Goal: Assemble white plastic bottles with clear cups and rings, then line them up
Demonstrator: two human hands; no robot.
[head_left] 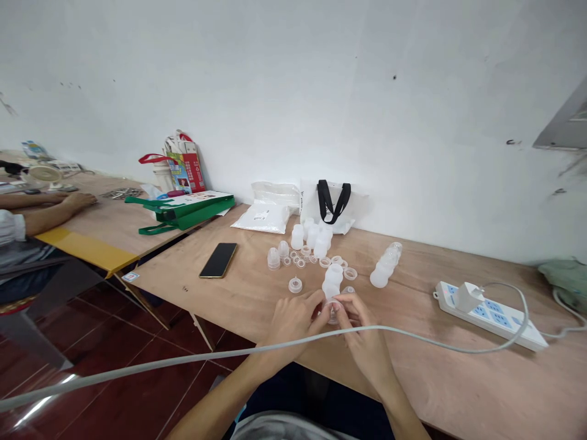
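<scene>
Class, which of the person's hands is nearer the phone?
Left. The left hand is nearer, with the phone ahead of it and to its left; the right hand is farther off, on the left hand's far side from the phone.

plywood table point(458, 379), plastic bottles point(383, 267), smartphone point(218, 260)

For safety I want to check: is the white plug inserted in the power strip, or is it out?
Inserted: the white plug sits flush on the power strip, with its cord leading away.
</scene>
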